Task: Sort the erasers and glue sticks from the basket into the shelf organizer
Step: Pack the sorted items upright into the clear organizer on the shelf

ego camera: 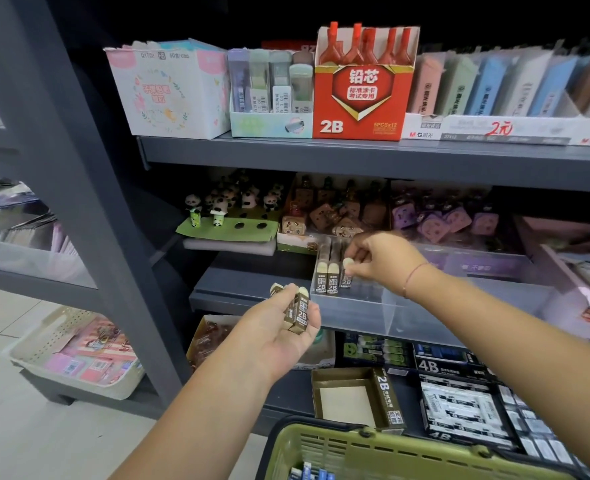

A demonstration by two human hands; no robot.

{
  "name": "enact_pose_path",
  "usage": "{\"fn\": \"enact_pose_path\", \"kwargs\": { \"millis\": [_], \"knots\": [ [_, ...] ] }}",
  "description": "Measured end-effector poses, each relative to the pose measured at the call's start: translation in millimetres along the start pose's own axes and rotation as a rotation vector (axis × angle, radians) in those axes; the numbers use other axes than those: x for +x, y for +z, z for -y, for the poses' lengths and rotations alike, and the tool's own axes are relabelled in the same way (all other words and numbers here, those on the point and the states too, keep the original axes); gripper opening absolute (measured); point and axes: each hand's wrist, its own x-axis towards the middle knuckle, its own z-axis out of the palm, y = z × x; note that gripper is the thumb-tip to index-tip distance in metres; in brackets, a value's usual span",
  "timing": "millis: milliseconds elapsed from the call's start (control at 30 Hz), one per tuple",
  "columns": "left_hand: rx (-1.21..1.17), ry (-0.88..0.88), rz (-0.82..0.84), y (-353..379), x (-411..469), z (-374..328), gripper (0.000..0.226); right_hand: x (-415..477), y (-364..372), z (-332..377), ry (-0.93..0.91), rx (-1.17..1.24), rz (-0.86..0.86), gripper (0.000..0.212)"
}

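Note:
My left hand (pixel 279 332) grips a small bunch of brown-sleeved 2B erasers (pixel 295 311) in front of the middle shelf. My right hand (pixel 378 259) pinches one more 2B eraser (pixel 347 271) and holds it upright inside the clear organizer tray (pixel 387 306), beside two erasers (pixel 327 280) standing there in a row. The green basket (pixel 373 452) sits at the bottom edge, with blue items showing inside.
An empty brown 2B eraser carton (pixel 355 398) lies on the lower shelf beside black 4B boxes (pixel 459 403). Panda figures (pixel 224 209) and cube erasers (pixel 338 213) fill the middle shelf's back. A red 2B lead box (pixel 359 95) stands above. A cream crate (pixel 78 355) sits on the floor left.

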Motion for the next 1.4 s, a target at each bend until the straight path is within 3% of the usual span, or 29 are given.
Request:
{"fn": "enact_pose_path", "kwargs": {
  "millis": [200,433,500,567,733,867,1100,1233,1400],
  "knots": [
    [0.02,-0.037,0.03,-2,-1,0,0.021,-5,9,2,-0.063,-0.193,-0.036,0.01],
    [0.093,-0.045,0.084,-1,-3,5,0.024,-3,8,3,-0.025,-0.252,0.012,0.023],
    [0.082,-0.022,0.093,0,-4,6,0.024,-7,6,5,-0.034,-0.108,-0.058,0.021],
    [0.101,0.008,0.104,1,-4,6,0.024,-14,1,12,-0.034,0.193,-0.116,0.021],
    [0.162,0.065,0.124,2,-5,6,0.026,-36,-1,36,0.005,0.609,0.197,0.019],
    [0.227,0.102,0.143,4,-8,9,0.025,-40,-6,41,0.076,0.786,0.248,0.01],
    [0.317,0.136,0.155,8,-9,11,0.021,-34,-20,34,0.145,0.861,0.258,0.009],
    [0.353,0.164,0.137,6,-9,9,0.025,-21,-43,11,0.162,0.733,0.008,0.014],
    [0.418,0.154,0.136,7,-12,9,0.025,-11,-28,-5,0.01,-0.023,0.034,0.01]
  ]
}}
